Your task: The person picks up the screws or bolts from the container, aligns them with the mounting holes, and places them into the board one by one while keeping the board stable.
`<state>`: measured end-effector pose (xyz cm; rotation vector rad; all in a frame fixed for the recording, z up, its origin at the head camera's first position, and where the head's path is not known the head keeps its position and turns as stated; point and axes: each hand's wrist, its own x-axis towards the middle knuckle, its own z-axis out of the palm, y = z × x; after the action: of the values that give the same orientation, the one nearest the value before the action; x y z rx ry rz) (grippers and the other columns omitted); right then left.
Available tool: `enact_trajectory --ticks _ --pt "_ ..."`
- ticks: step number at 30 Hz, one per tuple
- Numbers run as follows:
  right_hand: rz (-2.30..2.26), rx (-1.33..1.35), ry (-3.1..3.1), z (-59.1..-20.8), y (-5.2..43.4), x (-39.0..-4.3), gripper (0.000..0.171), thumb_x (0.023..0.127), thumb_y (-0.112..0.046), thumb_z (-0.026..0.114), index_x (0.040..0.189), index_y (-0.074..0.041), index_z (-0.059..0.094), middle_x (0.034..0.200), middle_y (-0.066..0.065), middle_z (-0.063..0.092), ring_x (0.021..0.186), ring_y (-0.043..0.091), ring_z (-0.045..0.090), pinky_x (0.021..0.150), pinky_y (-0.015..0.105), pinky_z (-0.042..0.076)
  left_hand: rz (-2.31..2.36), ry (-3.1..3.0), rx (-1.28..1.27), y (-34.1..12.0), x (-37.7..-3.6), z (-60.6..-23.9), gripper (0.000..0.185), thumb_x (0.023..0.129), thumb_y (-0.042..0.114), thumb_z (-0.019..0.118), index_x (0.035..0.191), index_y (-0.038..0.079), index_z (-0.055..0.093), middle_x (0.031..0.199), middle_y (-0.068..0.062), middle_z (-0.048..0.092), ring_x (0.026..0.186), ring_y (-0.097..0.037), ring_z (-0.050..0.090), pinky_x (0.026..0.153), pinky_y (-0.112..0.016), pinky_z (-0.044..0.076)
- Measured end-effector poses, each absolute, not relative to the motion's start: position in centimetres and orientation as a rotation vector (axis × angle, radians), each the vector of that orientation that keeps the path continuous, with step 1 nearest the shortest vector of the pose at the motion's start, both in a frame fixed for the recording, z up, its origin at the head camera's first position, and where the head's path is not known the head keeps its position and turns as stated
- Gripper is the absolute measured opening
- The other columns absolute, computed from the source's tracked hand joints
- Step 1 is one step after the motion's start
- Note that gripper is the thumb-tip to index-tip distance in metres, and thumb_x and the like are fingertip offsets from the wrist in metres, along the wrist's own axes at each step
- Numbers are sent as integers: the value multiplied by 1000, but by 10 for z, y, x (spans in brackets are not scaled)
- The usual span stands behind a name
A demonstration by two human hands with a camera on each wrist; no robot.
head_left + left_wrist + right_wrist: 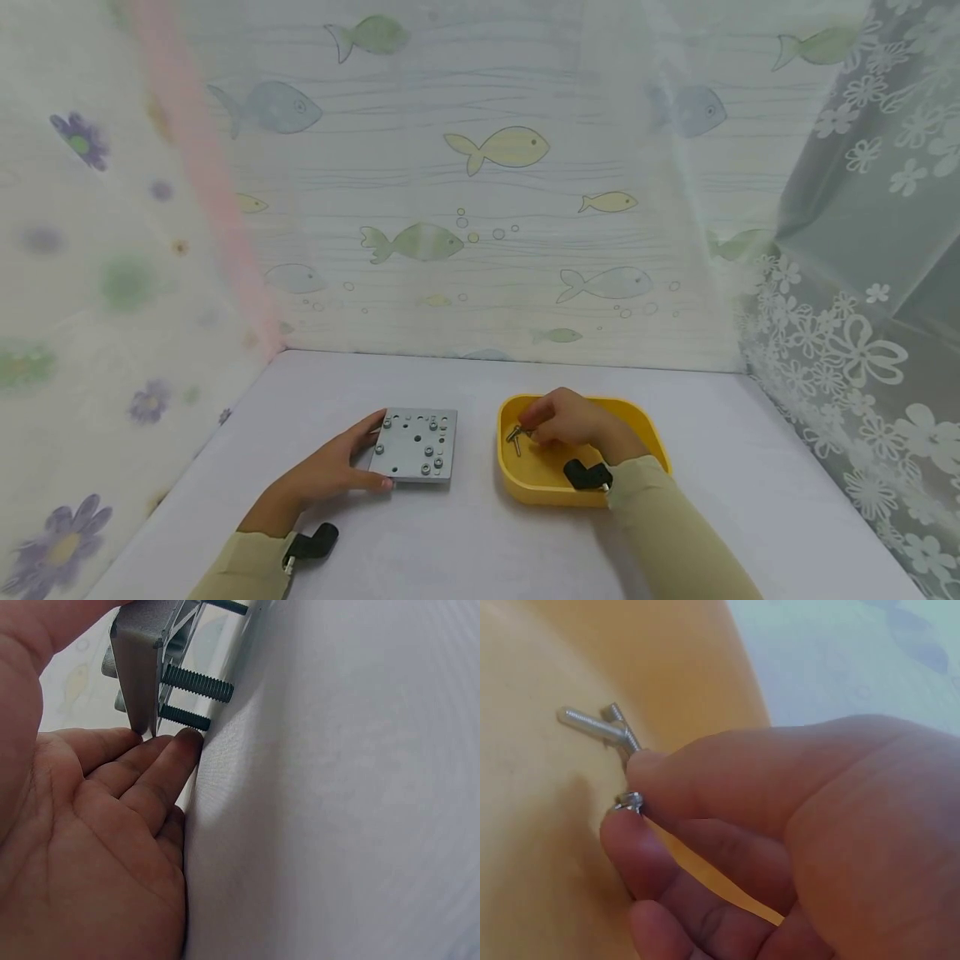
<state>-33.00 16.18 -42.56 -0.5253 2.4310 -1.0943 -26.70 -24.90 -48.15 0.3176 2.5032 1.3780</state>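
Observation:
A square silver metal plate [405,460] with several holes and socket-head bolts lies toward the left of the table. My left hand [339,467] grips its left side, thumb at the near corner and fingers at the far one. Threaded bolt shanks [196,682] stick out beneath the plate in the left wrist view. Inside the yellow tray [555,498], my right hand [572,421] pinches a small bolt [631,799] between thumb and index fingertip; mostly its head shows. Loose bolts [592,724] lie crossed just beyond the thumb tip, on the tray's floor.
The tray stands right of the plate on a white-covered table [480,542]. A fish-print curtain [495,275] hangs at the back, with flowered sheets at left and right. Black wrist cameras [318,542] sit at both cuffs.

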Motion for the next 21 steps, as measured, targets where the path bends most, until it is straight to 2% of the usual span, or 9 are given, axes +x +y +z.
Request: enact_trajectory --ticks 10,15,21 --pt "-1067 -481 2450 -424 157 -330 23 87 -8 79 111 -9 80 107 4 78 88 17 67 82 31 58 1391 2497 315 -247 -265 -476 119 72 32 94 166 27 21 165 -10 40 160 -37 16 124 -69 2" --pt "-1060 -507 2433 -422 152 -330 26 88 -5 78 113 -7 79 106 5 78 88 16 68 83 31 59 1385 2494 312 -248 -265 -478 120 72 34 94 166 27 21 166 -10 39 160 -36 17 124 -69 3" --pt "-1008 -560 2414 -424 146 -332 30 85 -5 78 115 -7 79 95 4 76 81 17 63 76 28 54 1377 2496 294 -248 -266 -479 121 71 36 94 166 29 21 165 -8 40 160 -35 18 125 -66 2"
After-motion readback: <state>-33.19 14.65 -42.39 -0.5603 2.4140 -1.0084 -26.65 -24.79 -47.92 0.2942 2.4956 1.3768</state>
